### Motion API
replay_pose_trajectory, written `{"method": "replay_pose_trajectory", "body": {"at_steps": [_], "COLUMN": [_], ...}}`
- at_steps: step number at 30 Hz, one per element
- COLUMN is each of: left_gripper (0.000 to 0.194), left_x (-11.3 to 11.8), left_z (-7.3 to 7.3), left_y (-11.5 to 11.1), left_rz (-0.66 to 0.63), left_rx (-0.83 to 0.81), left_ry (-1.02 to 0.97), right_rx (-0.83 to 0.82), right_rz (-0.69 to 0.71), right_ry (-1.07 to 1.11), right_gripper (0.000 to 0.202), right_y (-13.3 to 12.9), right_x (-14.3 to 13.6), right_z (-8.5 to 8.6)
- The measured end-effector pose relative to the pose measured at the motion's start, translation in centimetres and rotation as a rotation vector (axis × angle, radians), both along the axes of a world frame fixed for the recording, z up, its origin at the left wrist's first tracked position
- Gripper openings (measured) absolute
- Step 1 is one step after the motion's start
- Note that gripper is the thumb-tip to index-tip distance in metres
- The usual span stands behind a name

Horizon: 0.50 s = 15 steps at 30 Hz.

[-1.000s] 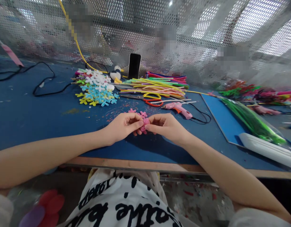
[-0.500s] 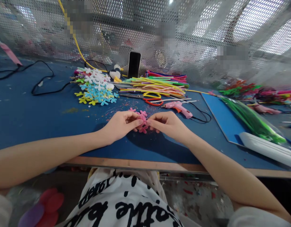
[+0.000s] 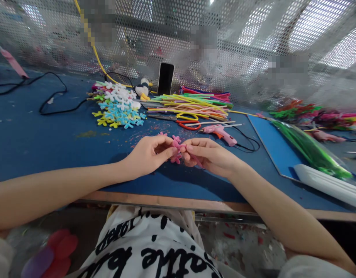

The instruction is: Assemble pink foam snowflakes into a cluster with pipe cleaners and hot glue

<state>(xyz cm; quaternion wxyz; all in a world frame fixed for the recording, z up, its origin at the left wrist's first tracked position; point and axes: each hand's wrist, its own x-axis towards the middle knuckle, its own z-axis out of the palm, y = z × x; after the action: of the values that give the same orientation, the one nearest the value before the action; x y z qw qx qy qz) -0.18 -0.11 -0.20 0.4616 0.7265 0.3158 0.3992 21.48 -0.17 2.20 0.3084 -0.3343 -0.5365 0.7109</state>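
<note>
Perforated metal mesh [image 3: 178, 46] closes the rear of a blue worktop [image 3: 65, 143], whose pale front edge [image 3: 166, 202] runs crosswise between the hands and the person's body. Near the middle of the worktop, the left hand [image 3: 149, 156] and right hand [image 3: 214, 154] meet above its surface. Left thumb and fingers pinch a pink flower piece [image 3: 176, 143], which sits between the two hands; right thumb and fingertips are closed on a slender pink strip [image 3: 197, 159] just beside it. Blue surface extends leftward from the left forearm to a looping black cable [image 3: 65, 113], and a narrower band separates both hands from the front edge. Beyond the hands, reach is bounded by a heap of coloured flower shapes [image 3: 120, 106], scissors [image 3: 187, 116], a bundle of fuzzy stems [image 3: 192, 106] and, near the right hand, a pink glue gun [image 3: 220, 133]. Farther right, the slanting edge of a blue board [image 3: 270, 143] marks the limit, with bagged green stems [image 3: 314, 150] across it. Large black lettering covers the white garment [image 3: 155, 239]; folds and inversion leave its words uncertain. An upright phone [image 3: 165, 79] shows a dark screen.
</note>
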Motion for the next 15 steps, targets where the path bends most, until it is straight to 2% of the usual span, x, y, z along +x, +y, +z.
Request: {"method": "replay_pose_trajectory", "body": {"at_steps": [5,15], "left_gripper": [0.024,0.025], "left_x": [-0.01,0.18], "left_z": [0.16,0.04], "left_y": [-0.66,-1.12], "left_rz": [-0.033,-0.052], "left_rx": [0.047,-0.092], "left_ry": [-0.043,-0.159], "right_rx": [-0.008,-0.061], "right_rz": [-0.012,0.084], "right_ry": [0.035,0.166], "right_gripper": [0.023,0.022], "right_y": [-0.27,-0.64], "right_x": [-0.18,-0.22], "right_z": [0.21,0.08]}}
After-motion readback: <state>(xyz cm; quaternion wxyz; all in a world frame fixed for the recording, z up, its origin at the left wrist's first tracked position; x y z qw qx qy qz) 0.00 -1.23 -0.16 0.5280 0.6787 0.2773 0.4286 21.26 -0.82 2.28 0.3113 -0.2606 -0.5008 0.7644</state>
